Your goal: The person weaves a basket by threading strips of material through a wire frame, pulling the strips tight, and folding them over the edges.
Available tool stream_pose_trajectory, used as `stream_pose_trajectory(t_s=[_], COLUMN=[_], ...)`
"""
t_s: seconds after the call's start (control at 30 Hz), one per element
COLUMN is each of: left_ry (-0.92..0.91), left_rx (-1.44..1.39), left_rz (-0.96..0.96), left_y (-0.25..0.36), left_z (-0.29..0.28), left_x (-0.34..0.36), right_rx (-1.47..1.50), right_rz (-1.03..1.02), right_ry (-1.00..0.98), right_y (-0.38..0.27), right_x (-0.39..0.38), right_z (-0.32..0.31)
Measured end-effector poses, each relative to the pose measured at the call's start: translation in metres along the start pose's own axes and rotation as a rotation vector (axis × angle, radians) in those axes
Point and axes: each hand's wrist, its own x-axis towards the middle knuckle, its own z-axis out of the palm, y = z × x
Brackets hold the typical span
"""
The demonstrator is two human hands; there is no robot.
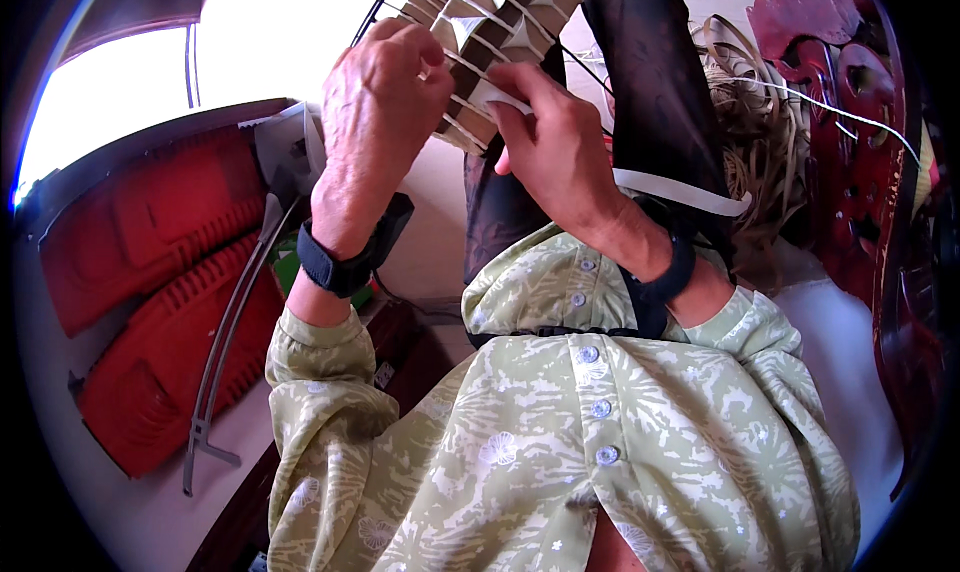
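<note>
A woven piece [490, 37] of brown bands crossed by pale cords, with white pointed folds on its face, lies over my legs at the top of the head view. My left hand [385, 102] is closed at its left side, fingers curled and thumb tucked in; what they pinch is hidden. From the right, my right hand [565, 147] grips a short white strip [497, 97] between thumb and index finger against the weave. Another white strip [690, 192] sticks out to the right beyond my right wrist.
Loose tan strips [750, 142] lie heaped at the right, beside a carved dark-red wooden chair [850, 142] with a white cord [850, 112] trailing across it. Red plastic pieces [160, 232] and a thin grey frame [235, 322] are at the left.
</note>
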Motion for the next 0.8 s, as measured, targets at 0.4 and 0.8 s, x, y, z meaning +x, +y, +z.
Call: stream_pose_trajectory(t_s=[0.4,0.8], left_ry=[0.201,0.161], left_rx=[-0.027,-0.367], left_rz=[-0.032,-0.445], left_y=[-0.005,-0.023], left_z=[-0.010,-0.024], left_x=[-0.014,-0.025], right_rx=[0.021,-0.096], right_rz=[0.159,-0.056], right_ry=[-0.034,-0.004], right_y=[-0.010,0.018], right_x=[-0.007,0.002], right_z=[-0.044,-0.027])
